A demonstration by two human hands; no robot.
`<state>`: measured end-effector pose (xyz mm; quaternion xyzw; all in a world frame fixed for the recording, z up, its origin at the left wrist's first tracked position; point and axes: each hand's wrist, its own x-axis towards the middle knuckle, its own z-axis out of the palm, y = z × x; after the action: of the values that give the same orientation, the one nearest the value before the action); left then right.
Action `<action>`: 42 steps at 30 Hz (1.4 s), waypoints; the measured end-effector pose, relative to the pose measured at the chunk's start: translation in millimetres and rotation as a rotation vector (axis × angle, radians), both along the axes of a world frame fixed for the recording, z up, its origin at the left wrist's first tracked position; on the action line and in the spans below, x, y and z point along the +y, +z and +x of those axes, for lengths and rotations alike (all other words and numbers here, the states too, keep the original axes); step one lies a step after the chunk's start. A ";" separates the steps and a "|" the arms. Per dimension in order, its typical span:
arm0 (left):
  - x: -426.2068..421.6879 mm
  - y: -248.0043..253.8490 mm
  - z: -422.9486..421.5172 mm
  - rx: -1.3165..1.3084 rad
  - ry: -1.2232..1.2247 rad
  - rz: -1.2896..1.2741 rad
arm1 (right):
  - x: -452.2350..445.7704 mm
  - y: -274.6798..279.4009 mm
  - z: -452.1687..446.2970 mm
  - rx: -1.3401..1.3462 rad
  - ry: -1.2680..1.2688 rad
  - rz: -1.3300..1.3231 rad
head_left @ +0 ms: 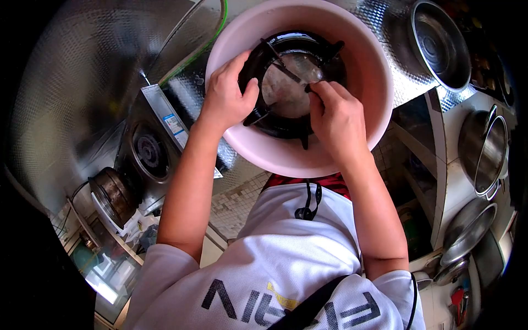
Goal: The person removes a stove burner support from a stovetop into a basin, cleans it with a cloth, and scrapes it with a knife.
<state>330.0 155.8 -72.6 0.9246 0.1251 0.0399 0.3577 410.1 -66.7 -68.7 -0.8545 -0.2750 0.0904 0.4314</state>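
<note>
A black stove grate [300, 132], round with several prongs, sits tilted inside a pink plastic basin [220, 47]. Cloudy water [283, 91] shows through the middle of its ring. My left hand [231, 96] grips the ring on its left side, thumb on the inner edge and fingers toward the basin wall. With thumb and forefinger closed, my right hand [339, 115] pinches the inner end of a prong near the centre. Whether a small cloth or scrubber is also in that pinch, I cannot tell.
Left of the basin is a gas stove [148, 151] with a dark pot [113, 192] beyond it. A metal bowl [440, 47] stands on the foil-covered counter at upper right. Steel pots [484, 151] and a lid [467, 228] line the right side.
</note>
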 end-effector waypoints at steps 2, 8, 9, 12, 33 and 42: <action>0.2 -0.9 -2.8 -0.014 -0.021 -0.018 | -0.7 4.8 0.3 0.015 0.026 0.030; 1.2 -0.4 -3.0 -0.038 -0.051 0.018 | 0.1 1.7 0.1 0.033 0.009 0.106; 1.1 -0.4 -3.2 -0.042 -0.053 0.017 | 0.0 3.3 -0.1 0.054 0.006 0.093; 1.0 0.4 -3.3 -0.039 -0.053 0.008 | 1.7 7.5 -4.1 0.091 0.005 0.065; 5.2 -2.1 -6.3 0.020 -0.017 -0.164 | 1.7 6.2 -9.3 0.070 0.055 0.070; 5.3 -2.1 -5.0 0.040 0.004 -0.152 | 3.9 0.7 -3.0 0.091 -0.041 0.070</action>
<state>325.0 161.1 -74.7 0.8952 0.1367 0.0124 0.4240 407.1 -62.8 -68.0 -0.8392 -0.2405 0.1106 0.4750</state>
